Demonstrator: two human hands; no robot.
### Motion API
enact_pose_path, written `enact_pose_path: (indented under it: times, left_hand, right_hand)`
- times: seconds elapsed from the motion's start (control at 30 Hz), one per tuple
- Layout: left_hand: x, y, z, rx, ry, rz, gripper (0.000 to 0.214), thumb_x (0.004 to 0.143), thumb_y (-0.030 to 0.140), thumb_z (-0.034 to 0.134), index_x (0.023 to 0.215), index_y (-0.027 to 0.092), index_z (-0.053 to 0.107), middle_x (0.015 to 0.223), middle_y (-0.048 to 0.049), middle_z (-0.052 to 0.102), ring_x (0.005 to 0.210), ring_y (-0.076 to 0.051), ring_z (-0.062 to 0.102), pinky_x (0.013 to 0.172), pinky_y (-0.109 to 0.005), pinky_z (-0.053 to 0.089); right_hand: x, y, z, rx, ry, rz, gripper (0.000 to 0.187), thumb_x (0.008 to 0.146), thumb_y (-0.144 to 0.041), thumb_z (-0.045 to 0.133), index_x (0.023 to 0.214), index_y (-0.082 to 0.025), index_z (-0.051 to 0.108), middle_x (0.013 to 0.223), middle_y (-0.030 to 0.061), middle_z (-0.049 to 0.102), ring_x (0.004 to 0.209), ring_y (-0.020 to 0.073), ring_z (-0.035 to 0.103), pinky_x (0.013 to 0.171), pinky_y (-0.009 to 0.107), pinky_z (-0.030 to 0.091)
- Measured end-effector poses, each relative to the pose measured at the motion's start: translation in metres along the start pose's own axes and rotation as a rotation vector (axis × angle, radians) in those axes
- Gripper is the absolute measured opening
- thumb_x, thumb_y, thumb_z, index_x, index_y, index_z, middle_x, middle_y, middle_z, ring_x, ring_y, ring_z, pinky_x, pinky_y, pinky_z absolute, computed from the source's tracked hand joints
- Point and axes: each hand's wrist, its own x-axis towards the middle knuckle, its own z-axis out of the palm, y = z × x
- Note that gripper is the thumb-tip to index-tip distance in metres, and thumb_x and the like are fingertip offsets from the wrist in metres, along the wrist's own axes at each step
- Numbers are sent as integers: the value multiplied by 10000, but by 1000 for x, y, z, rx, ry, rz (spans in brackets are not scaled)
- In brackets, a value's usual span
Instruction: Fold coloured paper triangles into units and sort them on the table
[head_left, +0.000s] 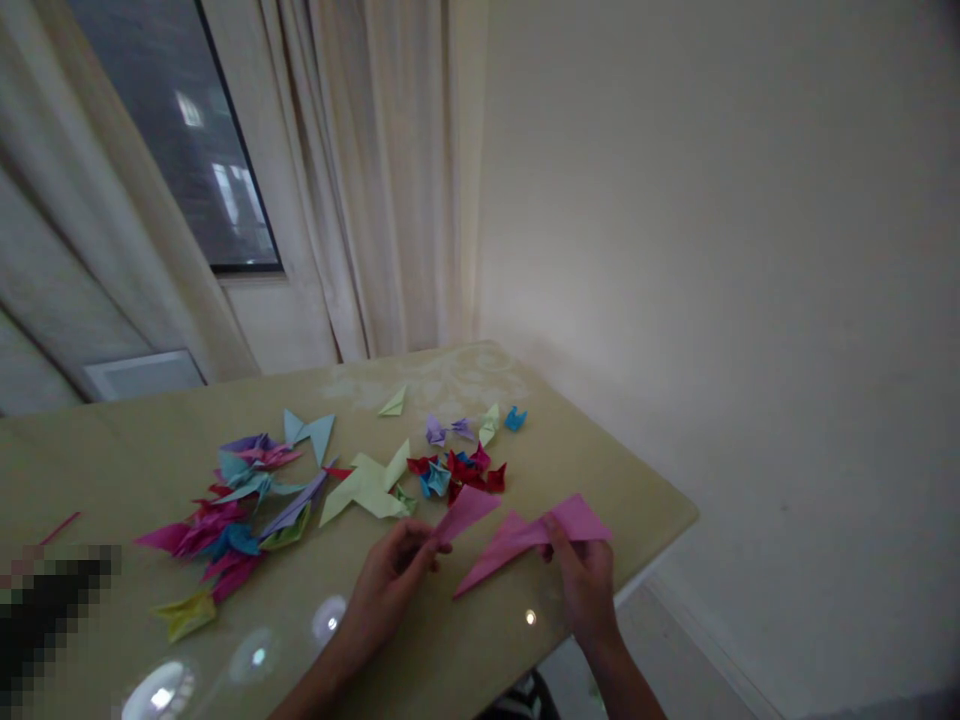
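My left hand (403, 568) pinches a small folded piece of pink paper (471, 508) between thumb and fingers. In my right hand (585, 575) is a larger folded pink paper (517, 540), gripped near its wide end, with a long point toward the lower left. The two pink pieces appear apart, both just above the table's near right part. Beyond them lie small red and blue origami pieces (474, 472) and a pale green folded paper bird (367, 488).
Pink, blue and purple origami (217, 525) is heaped on the left of the table (112, 430). A yellow folded piece (186, 615) lies nearer. Light blue (319, 435) and purple pieces (448, 430) sit farther back. A wall (712, 300) borders the table's right side; curtains (390, 180) hang behind.
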Motion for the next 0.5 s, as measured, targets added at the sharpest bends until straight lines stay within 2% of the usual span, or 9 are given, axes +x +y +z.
enact_pose_path:
  times: [0.1, 0.23, 0.33, 0.43, 0.5]
  left_hand:
    - [-1, 1, 0, 41, 15, 20, 415, 933, 601, 658, 953, 187, 689, 941, -82, 779, 829, -208, 706, 767, -306, 556]
    - [-1, 6, 4, 153, 25, 42, 424, 914, 603, 674, 903, 184, 734, 859, -68, 751, 804, -223, 683, 728, -296, 523]
    - [-4, 8, 7, 176, 2, 21, 436, 914, 610, 666, 918, 183, 754, 857, -63, 749, 810, -228, 677, 738, -297, 509]
    - [-8, 8, 8, 172, -21, -1, 456, 929, 615, 640, 993, 184, 775, 875, -65, 751, 842, -238, 678, 760, -303, 513]
    - [-9, 8, 7, 168, -24, -12, 466, 934, 617, 628, 1031, 189, 783, 894, -68, 755, 874, -248, 681, 782, -312, 524]
  right_hand:
    - [1, 2, 1, 40, -97, 22, 457, 730, -578, 879, 818, -173, 687, 609, 28, 678, 517, 183, 620, 475, 263, 496]
    - [-1, 3, 3, 68, -277, 19, 467, 835, -595, 791, 1016, -178, 682, 714, 41, 715, 563, 197, 658, 487, 269, 516]
    - [-2, 4, 2, 35, -328, -2, 436, 903, -617, 706, 962, -186, 686, 741, 41, 701, 598, 189, 644, 526, 266, 520]
    - [-1, 3, 2, 8, -298, -21, 443, 861, -624, 750, 854, -190, 661, 733, 35, 680, 650, 193, 641, 582, 268, 528]
    - [0, 1, 3, 27, -284, -15, 458, 810, -619, 800, 892, -190, 660, 761, 43, 698, 689, 211, 663, 617, 283, 548]
